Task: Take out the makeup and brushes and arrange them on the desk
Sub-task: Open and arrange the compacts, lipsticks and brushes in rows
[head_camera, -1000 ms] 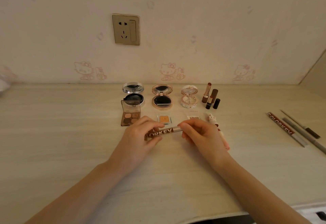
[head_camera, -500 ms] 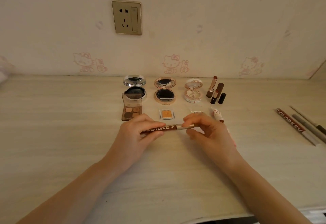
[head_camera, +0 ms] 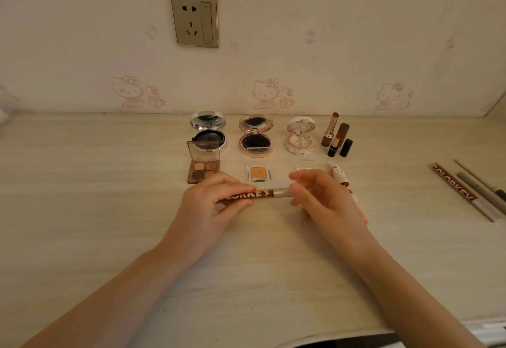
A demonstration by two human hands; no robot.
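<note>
On your left, the pale wood-grain desk (head_camera: 82,210) carries a brown square eyeshadow palette (head_camera: 204,165) standing open, just in front of a round silver compact (head_camera: 208,132). Your left hand (head_camera: 213,205) pinches the dark end of a slim brown cosmetic pen with white lettering (head_camera: 252,195), held level just above the desk, near its middle. Your right hand (head_camera: 328,202) pinches the pen's pale metallic end. Behind it sit a round rose-gold compact (head_camera: 256,137) and a round white compact (head_camera: 300,137), both open, then upright brown lipsticks (head_camera: 336,134). Far right lie more slim pens (head_camera: 465,191).
</note>
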